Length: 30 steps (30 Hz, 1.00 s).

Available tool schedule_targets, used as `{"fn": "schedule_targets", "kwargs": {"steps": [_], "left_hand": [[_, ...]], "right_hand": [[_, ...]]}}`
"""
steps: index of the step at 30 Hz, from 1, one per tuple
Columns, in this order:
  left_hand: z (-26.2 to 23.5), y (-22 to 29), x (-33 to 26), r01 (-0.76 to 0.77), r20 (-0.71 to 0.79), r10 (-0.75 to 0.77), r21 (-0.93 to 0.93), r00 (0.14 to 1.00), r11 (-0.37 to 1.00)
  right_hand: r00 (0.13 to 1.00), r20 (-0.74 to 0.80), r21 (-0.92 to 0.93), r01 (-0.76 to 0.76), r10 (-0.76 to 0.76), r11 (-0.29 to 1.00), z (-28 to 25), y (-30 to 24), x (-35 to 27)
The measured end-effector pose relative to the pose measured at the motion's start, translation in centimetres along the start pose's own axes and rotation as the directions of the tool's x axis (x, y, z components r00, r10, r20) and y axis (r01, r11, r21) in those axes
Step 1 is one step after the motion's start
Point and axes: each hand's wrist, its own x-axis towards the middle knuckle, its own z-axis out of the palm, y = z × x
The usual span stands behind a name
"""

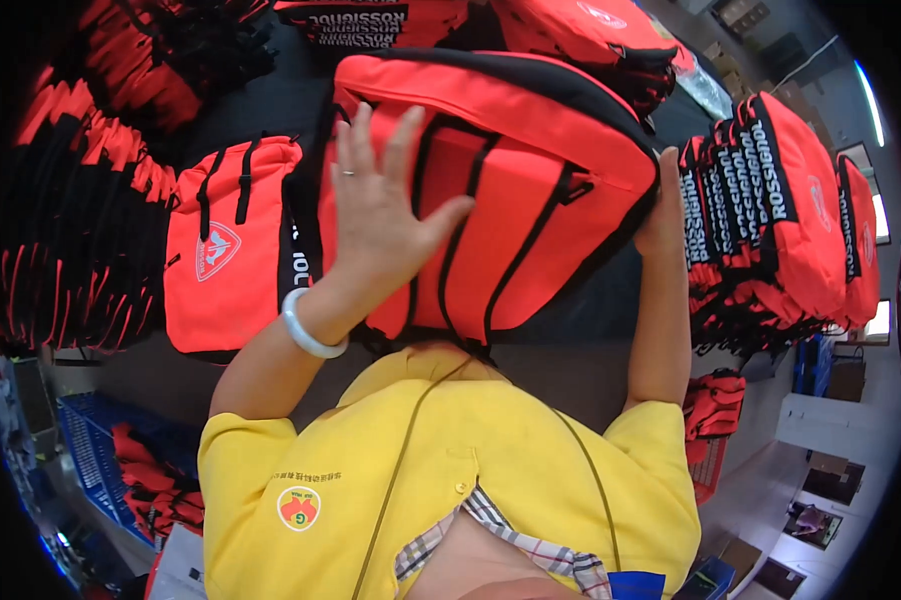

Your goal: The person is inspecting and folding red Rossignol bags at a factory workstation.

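A large red-orange backpack with black straps, black trim and a small black buckle stands tilted in front of my chest. Across its left part my left hand lies with fingers spread, a ring on one finger and a pale bangle on the wrist. My right hand is closed on the backpack's right edge, and some of its fingers are hidden there. To the left, a flatter red bag with two black straps and a pale shield emblem lies on the dark table.
At the far left stands a packed row of black and red bags. Stacked red bags with white lettering rise at the right, more red bags at the back. A blue crate sits below on the left.
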Motion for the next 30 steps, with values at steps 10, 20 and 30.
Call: {"fn": "schedule_targets", "kwargs": {"steps": [10, 20, 30], "left_hand": [[-0.2, -4.9, 8.2, -0.306, 0.510, 0.075, 0.386, 0.857, 0.870], [-13.2, 4.5, 12.5, -0.197, 0.891, -0.124, 0.228, 0.436, 0.953], [-7.3, -8.6, 8.1, 0.469, 0.980, -0.032, -0.066, 0.198, 0.881]], "right_hand": [[0.977, -0.130, 0.148, -0.148, 0.167, 0.978, -1.4, 0.6, 1.2], [0.308, 0.497, -0.437, 0.896, -0.811, 0.073, 10.0, -0.3, -3.9], [0.618, 0.637, -0.580, 0.778, -0.461, 0.242, 15.1, 6.9, -10.9]]}}
